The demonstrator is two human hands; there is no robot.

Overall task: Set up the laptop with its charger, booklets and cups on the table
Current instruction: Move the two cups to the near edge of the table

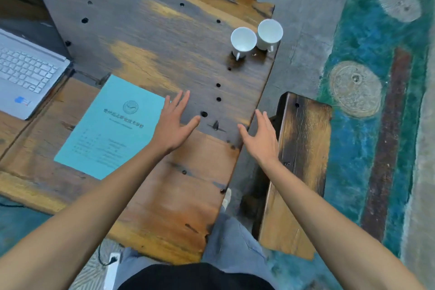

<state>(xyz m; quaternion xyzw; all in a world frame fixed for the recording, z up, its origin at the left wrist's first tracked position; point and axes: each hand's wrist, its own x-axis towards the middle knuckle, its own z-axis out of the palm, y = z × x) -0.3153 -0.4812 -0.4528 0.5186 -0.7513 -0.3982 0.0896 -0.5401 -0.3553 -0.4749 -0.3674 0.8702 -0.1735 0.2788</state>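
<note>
Nearest the camera, a white power strip is seen on the floor below the table's near edge, with a black plug and cable pushed into it. To the right, a wooden bench is set just beside the table, close under the right forearm. Beyond it, teal patterned flooring is spread out, marked with round pale discs.

On the worn wooden table, dotted with dark holes, a light blue booklet is laid flat, turned at an angle, its far right corner just beside the left hand. At the left edge an open silver laptop is partly cut off by the frame, its keyboard in view and its dark screen raised behind.

Both hands are held out, empty. The left hand is spread flat with fingers straight and thumb out, low over the bare wood right of the booklet; whether the table is touched cannot be told. The right hand is opened too, fingers together, thumb apart, placed at the table's right edge above the gap to the bench.

Farther off, two white cups are stood upright and empty side by side near the far right corner.
</note>
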